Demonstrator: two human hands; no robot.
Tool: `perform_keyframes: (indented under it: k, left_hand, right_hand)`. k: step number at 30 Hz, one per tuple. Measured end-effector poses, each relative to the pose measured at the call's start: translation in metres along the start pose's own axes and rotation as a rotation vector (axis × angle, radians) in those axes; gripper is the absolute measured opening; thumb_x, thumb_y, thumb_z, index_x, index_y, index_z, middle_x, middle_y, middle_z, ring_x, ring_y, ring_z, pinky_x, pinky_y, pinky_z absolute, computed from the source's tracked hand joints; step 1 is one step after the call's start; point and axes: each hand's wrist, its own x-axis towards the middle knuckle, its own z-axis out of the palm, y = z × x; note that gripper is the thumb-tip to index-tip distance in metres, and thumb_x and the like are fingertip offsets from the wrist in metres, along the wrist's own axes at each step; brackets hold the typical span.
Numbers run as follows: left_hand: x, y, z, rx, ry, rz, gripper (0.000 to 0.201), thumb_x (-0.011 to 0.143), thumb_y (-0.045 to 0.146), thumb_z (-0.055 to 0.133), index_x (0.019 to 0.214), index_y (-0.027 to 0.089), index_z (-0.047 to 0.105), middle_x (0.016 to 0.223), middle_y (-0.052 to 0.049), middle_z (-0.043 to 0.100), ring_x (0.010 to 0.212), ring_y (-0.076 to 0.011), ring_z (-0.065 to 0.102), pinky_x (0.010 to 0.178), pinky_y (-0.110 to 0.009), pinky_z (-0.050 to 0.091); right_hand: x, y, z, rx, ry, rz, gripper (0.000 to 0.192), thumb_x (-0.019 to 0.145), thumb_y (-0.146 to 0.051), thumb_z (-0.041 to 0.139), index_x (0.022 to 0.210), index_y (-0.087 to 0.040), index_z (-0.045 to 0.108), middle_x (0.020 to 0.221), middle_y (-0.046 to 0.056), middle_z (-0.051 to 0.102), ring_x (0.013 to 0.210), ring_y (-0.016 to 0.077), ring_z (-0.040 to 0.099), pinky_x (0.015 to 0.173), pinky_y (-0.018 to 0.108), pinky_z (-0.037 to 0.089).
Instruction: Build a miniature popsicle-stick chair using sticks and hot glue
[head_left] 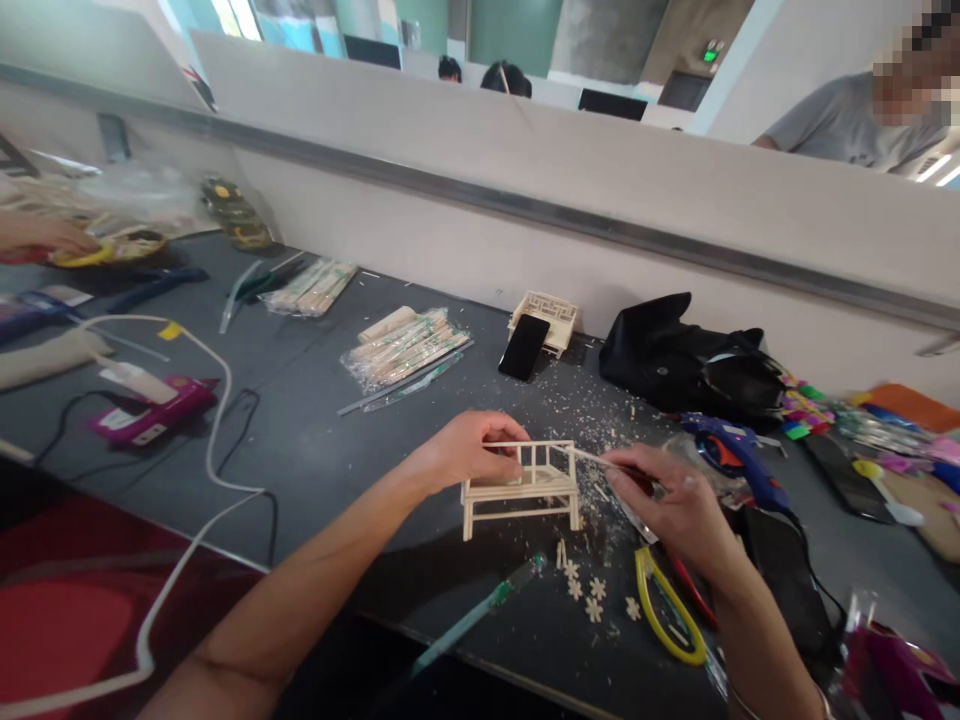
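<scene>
My left hand (472, 448) grips the back left of a miniature bench (525, 489) built from thin pale wooden sticks, its legs just above or on the dark table. In my right hand (671, 500) a thin pale stick (596, 458) is pinched, its tip at the bench's upper right corner. Contact there is too fine to tell. Below the bench lie several small flower-shaped wooden pieces (594, 609) and a green-and-clear plastic wrapper (480, 610). Yellow-handled scissors (667, 610) lie partly under my right forearm.
A phone (524, 347) leans on another small wooden model (559, 315). Bagged sticks (405, 350), a black bag (675, 355), a blue glue gun (735, 455) and a purple glue gun (154, 410) with a white cable (217, 430) surround the work. Another person's hand (45, 238) is at far left.
</scene>
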Motion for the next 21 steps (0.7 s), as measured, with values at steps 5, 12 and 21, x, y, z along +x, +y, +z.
perform_keyframes:
  k: [5,12,21]
  left_hand:
    - [-0.002,0.005,0.003,-0.034,0.005,-0.023,0.033,0.058,0.026,0.074,0.09,0.018,0.067,0.078,0.0,0.07,0.076,-0.0171,0.064,0.075,-0.031,0.047]
    - [-0.002,0.005,0.003,-0.029,0.008,-0.02,0.033,0.06,0.027,0.073,0.091,0.019,0.067,0.078,-0.001,0.07,0.077,-0.0178,0.064,0.076,-0.032,0.047]
    - [-0.003,0.003,0.005,-0.046,0.016,-0.018,0.032,0.059,0.027,0.072,0.09,0.018,0.067,0.077,0.0,0.069,0.076,-0.0167,0.063,0.074,-0.03,0.047]
  right_hand:
    - [-0.003,0.005,0.009,-0.106,0.032,-0.235,0.02,0.091,-0.021,0.056,0.096,-0.023,0.074,0.081,0.005,0.073,0.075,0.0188,0.068,0.069,0.033,0.055]
    - [-0.005,0.004,0.012,-0.32,0.064,-0.332,0.023,0.089,-0.018,0.052,0.097,-0.02,0.074,0.079,0.006,0.073,0.071,0.0196,0.065,0.064,0.034,0.05]
    - [-0.005,0.005,0.018,-0.396,0.036,-0.363,0.024,0.091,-0.02,0.05,0.096,-0.017,0.073,0.078,0.007,0.072,0.069,0.0201,0.064,0.062,0.033,0.049]
